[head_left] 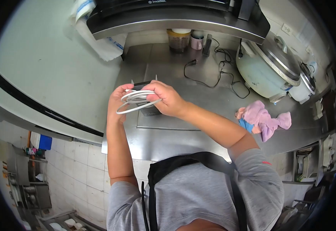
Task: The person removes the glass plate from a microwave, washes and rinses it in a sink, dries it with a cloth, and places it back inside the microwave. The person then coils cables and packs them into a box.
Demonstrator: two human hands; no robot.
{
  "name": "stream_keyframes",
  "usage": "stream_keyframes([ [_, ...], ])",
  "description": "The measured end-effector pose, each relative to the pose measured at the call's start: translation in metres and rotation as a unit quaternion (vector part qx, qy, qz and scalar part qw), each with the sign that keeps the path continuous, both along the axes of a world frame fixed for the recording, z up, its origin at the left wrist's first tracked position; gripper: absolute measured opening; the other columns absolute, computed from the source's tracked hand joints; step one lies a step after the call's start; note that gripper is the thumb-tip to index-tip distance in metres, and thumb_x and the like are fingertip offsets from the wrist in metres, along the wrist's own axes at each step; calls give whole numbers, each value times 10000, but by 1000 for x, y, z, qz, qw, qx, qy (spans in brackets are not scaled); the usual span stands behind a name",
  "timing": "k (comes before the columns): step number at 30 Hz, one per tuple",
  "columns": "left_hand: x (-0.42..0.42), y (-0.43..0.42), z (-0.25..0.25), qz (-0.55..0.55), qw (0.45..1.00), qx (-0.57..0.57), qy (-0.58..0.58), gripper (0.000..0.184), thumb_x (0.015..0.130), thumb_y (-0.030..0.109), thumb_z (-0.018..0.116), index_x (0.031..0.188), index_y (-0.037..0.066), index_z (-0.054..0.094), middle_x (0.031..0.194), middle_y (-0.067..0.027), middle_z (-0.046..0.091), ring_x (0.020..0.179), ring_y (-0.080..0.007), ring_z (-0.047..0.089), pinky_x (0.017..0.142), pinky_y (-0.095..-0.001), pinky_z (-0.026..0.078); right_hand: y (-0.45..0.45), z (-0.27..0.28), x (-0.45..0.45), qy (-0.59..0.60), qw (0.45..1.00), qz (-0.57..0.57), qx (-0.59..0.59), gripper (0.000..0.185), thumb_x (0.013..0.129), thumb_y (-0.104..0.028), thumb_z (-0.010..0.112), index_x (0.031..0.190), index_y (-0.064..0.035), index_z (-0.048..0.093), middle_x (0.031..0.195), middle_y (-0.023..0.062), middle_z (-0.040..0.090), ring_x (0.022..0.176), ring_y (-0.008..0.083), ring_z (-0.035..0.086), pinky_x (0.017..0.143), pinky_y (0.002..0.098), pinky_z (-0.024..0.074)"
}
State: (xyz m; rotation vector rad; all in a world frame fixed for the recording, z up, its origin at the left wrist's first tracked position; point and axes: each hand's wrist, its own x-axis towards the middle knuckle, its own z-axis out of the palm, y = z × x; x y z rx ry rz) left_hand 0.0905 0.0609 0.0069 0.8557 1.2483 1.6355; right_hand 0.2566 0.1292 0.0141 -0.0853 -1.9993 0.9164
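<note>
A coiled white cable (131,110) is held up between my two hands above the steel counter. My left hand (118,101) is closed at the left side of the loops, its fingers by a small white cable end. From the other side, my right hand (168,99) pinches the loops between thumb and fingers. Behind and below the coil is a dark box-like device (151,111), with two thin upright prongs showing above my fingers. The hands and cable hide much of it, so I cannot tell whether it rests on the counter.
The steel counter (168,141) carries black cords (202,82), a small black device (207,45), a pink mug (197,42) and a yellow-rimmed container (178,40). Right are a large lidded cooker (256,69) and pink cloths (259,117). A steel shelf (183,24) overhangs the back; a white appliance (52,73) stands left.
</note>
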Motion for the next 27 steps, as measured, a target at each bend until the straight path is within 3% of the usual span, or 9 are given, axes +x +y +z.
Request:
stream_keyframes([
  [5, -21, 19, -25, 7, 999, 42, 2, 361, 729, 5, 551, 1081, -3, 473, 816, -76, 579, 732, -152, 568, 676, -230, 462, 25, -38, -30, 28, 993, -58, -98, 115, 835, -100, 458, 917, -24, 484, 808, 116, 542, 736, 209, 528, 679, 294, 420],
  [8, -49, 39, -60, 0, 885, 84, 458, 497, 655, -29, 536, 1135, 74, 458, 955, -135, 549, 906, -229, 527, 805, -313, 423, 37, -57, -33, 18, 984, -94, -151, 99, 860, -109, 425, 901, -35, 476, 733, 17, 484, 683, 87, 447, 627, 228, 394],
  [9, -43, 34, -49, -20, 842, 69, 534, 612, 593, -20, 533, 1171, 158, 442, 1166, -192, 422, 1099, -317, 389, 937, -375, 311, 36, -58, -32, 19, 981, -96, -165, 82, 859, -100, 413, 878, -44, 471, 712, 7, 465, 673, 76, 423, 602, 230, 387],
  [12, -42, 47, -53, -36, 816, 91, 570, 697, 579, 25, 592, 1227, 179, 389, 1329, -189, 222, 1222, -378, 211, 1007, -391, 201, 48, -79, -32, 11, 982, -86, -166, 36, 846, -84, 420, 870, -67, 440, 693, -11, 449, 630, 66, 429, 562, 212, 380],
  [15, -50, 67, -51, -148, 899, 97, 401, 758, 538, 109, 675, 1233, 131, 371, 1285, -176, 308, 1202, -361, 255, 991, -392, 234, 52, -69, -29, 12, 953, -54, -299, 72, 862, -111, 421, 899, -55, 447, 651, -15, 447, 564, 58, 428, 532, 209, 386],
  [18, -40, 68, -30, -143, 813, 15, 564, 757, 509, 164, 703, 1202, 115, 402, 1236, -166, 367, 1139, -356, 329, 938, -387, 296, 59, -51, -27, 82, 936, -32, -341, 96, 882, -136, 379, 890, -49, 419, 612, -3, 418, 539, 73, 416, 520, 215, 377],
  [19, -43, 77, -38, -123, 808, 89, 569, 562, 521, 225, 690, 1046, 94, 540, 1061, -164, 511, 993, -335, 457, 827, -399, 372, 60, -45, -27, 112, 925, -19, -363, 106, 886, -149, 369, 881, -55, 418, 603, -3, 407, 531, 76, 411, 516, 219, 376],
  [24, -32, 80, -18, -35, 780, 17, 625, 250, 623, 291, 611, 739, 71, 620, 727, -124, 602, 730, -318, 563, 633, -414, 427, 67, -20, -19, 198, 884, -16, -423, 180, 893, -244, 389, 784, -101, 390, 571, 17, 399, 507, 123, 419, 472, 258, 370],
  [27, -31, 81, -15, -55, 837, -11, 544, 252, 655, 287, 614, 735, 49, 593, 699, -134, 594, 696, -296, 572, 613, -395, 430, 68, -11, -22, 273, 847, 21, -456, 162, 889, -239, 395, 808, -98, 393, 571, 9, 388, 489, 108, 405, 438, 248, 353],
])
